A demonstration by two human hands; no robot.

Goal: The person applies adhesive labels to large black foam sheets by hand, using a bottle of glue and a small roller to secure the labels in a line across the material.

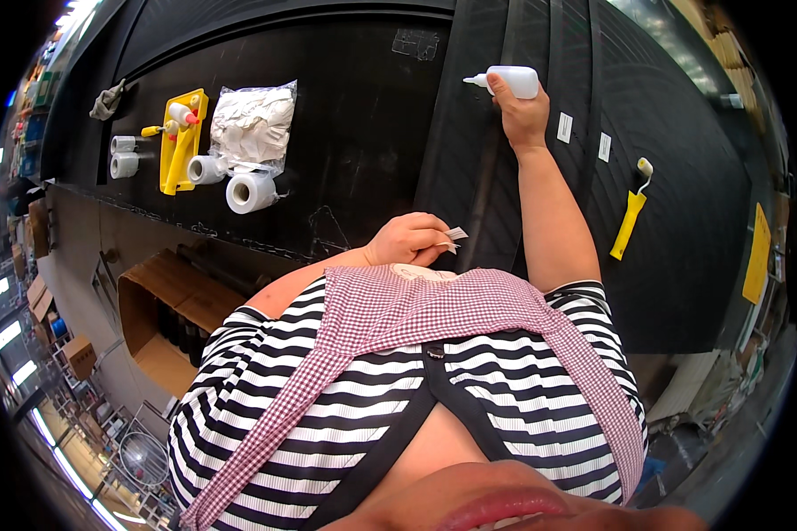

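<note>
My right hand (pixel 524 115) is closed around a white squeeze bottle (pixel 515 81), which lies sideways in the grip with its nozzle toward the left. It hangs over black sheet strips (pixel 491 168) on the table. Near my body, my left hand (pixel 411 239) pinches small white labels (pixel 456 234) between thumb and fingers. Two more white labels, a nearer one (pixel 565 127) and one farther right (pixel 604 147), lie flat on the black material right of my right forearm. Beyond them rests a small roller with a yellow handle (pixel 629 226).
On the left of the black table (pixel 354 133) are a clear bag of white pieces (pixel 255 124), a yellow tray (pixel 181 150) with tools, several white tape rolls (pixel 250 192) and a grey cloth (pixel 107 102). Below the table edge stands an open cardboard box (pixel 164 310).
</note>
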